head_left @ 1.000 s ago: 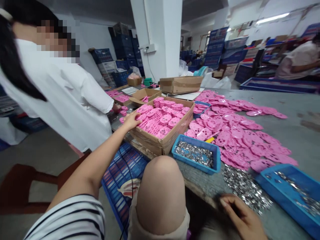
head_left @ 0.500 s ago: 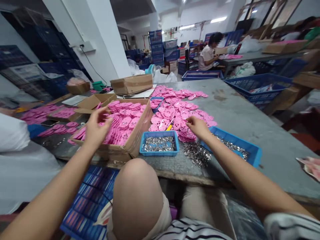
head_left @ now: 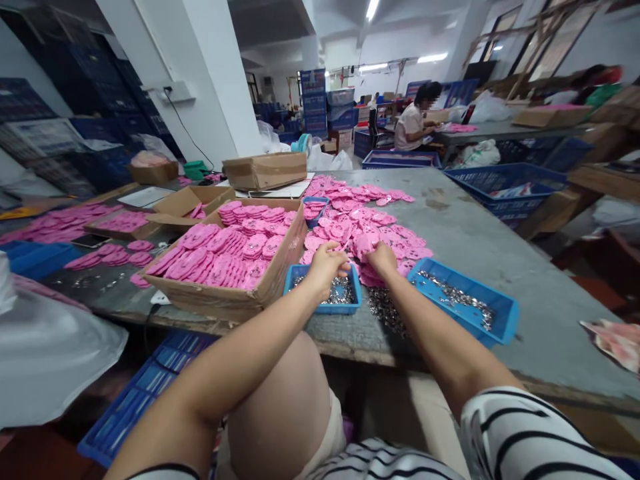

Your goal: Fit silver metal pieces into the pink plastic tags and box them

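Observation:
My right hand [head_left: 383, 260] is closed on a pink scalloped disc [head_left: 365, 244] at the near edge of a loose heap of such discs [head_left: 350, 220]. Just left of it, my left hand [head_left: 327, 270] hovers over a small blue tray [head_left: 295, 272] of shiny metal bits, its fingers curled together. Whatever is between the left fingertips is too small to make out. Partly behind my right forearm lies a dark pile of metal bits [head_left: 384, 310] on the table.
A cardboard box [head_left: 220, 303] packed with stacked pink discs stands to the left. On the right sits a longer blue tray [head_left: 507, 313] with metal pieces. A grey table [head_left: 465, 233] carries everything. A person in a white garment [head_left: 60, 347] is at my left; another person [head_left: 413, 123] sits farther back.
My left hand has moved right, from above the cardboard box to over the small blue tray. My right hand has shifted slightly left and now grips a pink disc.

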Action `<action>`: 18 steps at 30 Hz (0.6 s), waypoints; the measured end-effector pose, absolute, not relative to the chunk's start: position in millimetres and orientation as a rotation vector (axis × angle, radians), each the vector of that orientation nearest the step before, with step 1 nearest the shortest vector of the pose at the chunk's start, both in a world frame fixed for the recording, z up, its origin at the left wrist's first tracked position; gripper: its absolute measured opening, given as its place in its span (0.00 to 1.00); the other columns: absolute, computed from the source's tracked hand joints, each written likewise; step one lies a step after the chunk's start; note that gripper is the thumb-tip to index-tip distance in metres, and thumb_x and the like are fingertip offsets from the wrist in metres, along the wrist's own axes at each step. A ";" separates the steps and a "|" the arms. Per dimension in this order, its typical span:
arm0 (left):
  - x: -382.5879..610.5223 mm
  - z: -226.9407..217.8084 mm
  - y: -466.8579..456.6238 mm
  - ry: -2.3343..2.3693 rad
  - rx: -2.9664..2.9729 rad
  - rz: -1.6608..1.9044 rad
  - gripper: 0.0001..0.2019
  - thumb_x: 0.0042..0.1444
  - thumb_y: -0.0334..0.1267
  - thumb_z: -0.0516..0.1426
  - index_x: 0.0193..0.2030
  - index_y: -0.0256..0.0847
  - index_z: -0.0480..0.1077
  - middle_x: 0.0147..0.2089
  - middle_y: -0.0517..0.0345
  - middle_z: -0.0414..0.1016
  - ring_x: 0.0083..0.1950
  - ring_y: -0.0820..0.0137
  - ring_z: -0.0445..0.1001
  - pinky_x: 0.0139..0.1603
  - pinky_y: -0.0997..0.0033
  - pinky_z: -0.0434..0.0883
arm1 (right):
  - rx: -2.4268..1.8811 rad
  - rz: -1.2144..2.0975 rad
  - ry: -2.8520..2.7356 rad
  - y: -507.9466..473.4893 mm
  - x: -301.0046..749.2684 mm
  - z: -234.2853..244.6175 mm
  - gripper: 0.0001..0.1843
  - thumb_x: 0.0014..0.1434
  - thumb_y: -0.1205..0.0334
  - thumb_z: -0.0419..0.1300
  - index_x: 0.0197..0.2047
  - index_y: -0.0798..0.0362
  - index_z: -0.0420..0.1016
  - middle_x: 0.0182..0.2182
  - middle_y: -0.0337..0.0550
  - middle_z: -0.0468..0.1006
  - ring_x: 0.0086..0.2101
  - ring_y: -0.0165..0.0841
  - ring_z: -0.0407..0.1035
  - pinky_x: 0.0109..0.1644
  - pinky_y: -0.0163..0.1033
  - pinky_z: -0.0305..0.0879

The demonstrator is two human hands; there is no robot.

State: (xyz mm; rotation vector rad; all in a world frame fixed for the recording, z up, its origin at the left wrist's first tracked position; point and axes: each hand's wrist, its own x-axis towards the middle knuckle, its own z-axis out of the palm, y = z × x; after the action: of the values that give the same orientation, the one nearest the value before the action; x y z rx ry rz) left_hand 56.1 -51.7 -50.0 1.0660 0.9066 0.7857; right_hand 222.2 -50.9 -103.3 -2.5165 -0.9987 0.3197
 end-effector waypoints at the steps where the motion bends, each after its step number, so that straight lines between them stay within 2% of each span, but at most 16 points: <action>1: 56.5 -56.4 -47.1 0.950 1.056 0.745 0.19 0.49 0.28 0.61 0.48 0.39 0.63 0.34 0.59 0.72 0.26 0.76 0.72 0.27 0.76 0.67 | -2.499 0.304 -1.001 -55.0 222.3 -100.4 0.19 0.61 0.59 0.58 0.54 0.57 0.71 0.52 0.58 0.78 0.50 0.45 0.74 0.42 0.39 0.66; 3: 55.8 -65.0 -39.7 0.986 1.050 0.721 0.21 0.48 0.31 0.63 0.48 0.39 0.64 0.35 0.56 0.74 0.31 0.72 0.75 0.31 0.75 0.68 | -2.415 0.245 -1.041 -63.7 216.1 -92.5 0.18 0.63 0.58 0.56 0.54 0.55 0.72 0.50 0.53 0.79 0.49 0.41 0.74 0.43 0.39 0.65; 5: 54.7 -68.1 -36.3 0.964 1.063 0.746 0.25 0.46 0.36 0.66 0.50 0.41 0.65 0.41 0.53 0.76 0.42 0.67 0.77 0.38 0.72 0.69 | -2.274 0.152 -1.152 -72.2 202.0 -83.6 0.16 0.62 0.59 0.56 0.52 0.53 0.73 0.46 0.49 0.81 0.45 0.40 0.74 0.44 0.39 0.65; 7: 54.5 -67.6 -36.0 0.886 1.071 0.748 0.25 0.46 0.40 0.67 0.51 0.44 0.65 0.46 0.52 0.76 0.50 0.63 0.76 0.45 0.66 0.70 | -2.125 0.039 -1.330 -79.1 184.0 -76.3 0.14 0.61 0.61 0.57 0.49 0.52 0.75 0.43 0.48 0.81 0.43 0.41 0.74 0.44 0.41 0.65; 8: 54.7 -66.5 -36.5 0.831 1.062 0.747 0.24 0.48 0.40 0.66 0.51 0.45 0.65 0.47 0.52 0.76 0.50 0.62 0.75 0.46 0.64 0.70 | -2.053 -0.011 -1.428 -81.4 175.7 -73.9 0.12 0.60 0.62 0.57 0.47 0.52 0.76 0.42 0.49 0.81 0.44 0.42 0.73 0.45 0.43 0.65; 11: 54.7 -62.5 -35.8 0.691 0.988 0.808 0.17 0.50 0.32 0.60 0.47 0.45 0.66 0.40 0.56 0.77 0.42 0.66 0.77 0.44 0.64 0.72 | -1.791 0.010 -1.577 -82.4 160.3 -74.0 0.11 0.57 0.64 0.58 0.44 0.54 0.77 0.41 0.51 0.80 0.44 0.42 0.72 0.47 0.45 0.66; 14: 51.3 -57.7 -28.8 0.702 0.890 0.960 0.08 0.52 0.30 0.54 0.39 0.40 0.67 0.33 0.56 0.75 0.34 0.70 0.76 0.39 0.69 0.72 | -1.633 0.219 -1.390 -77.5 158.2 -82.0 0.17 0.60 0.63 0.56 0.52 0.54 0.74 0.42 0.49 0.80 0.41 0.37 0.73 0.47 0.43 0.69; 16: 47.5 -54.3 -22.7 0.763 0.816 1.044 0.06 0.54 0.32 0.50 0.37 0.38 0.67 0.31 0.54 0.76 0.32 0.69 0.76 0.33 0.72 0.71 | -1.801 0.292 -1.418 -74.8 155.9 -88.0 0.20 0.64 0.64 0.51 0.57 0.54 0.71 0.47 0.50 0.79 0.43 0.36 0.74 0.48 0.42 0.70; 18: 44.0 -51.0 -18.4 0.811 0.767 1.060 0.11 0.55 0.34 0.47 0.40 0.36 0.68 0.30 0.53 0.77 0.30 0.69 0.76 0.27 0.74 0.68 | -2.079 0.344 -1.667 -74.0 148.4 -93.2 0.20 0.62 0.66 0.53 0.56 0.55 0.72 0.51 0.53 0.78 0.48 0.37 0.73 0.50 0.41 0.69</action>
State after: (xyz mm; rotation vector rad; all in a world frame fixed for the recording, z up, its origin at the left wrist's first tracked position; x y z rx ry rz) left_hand 44.0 -18.4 -51.0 0.7674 0.8114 1.0597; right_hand 148.4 -74.0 -93.2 -2.0795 -1.6673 0.3442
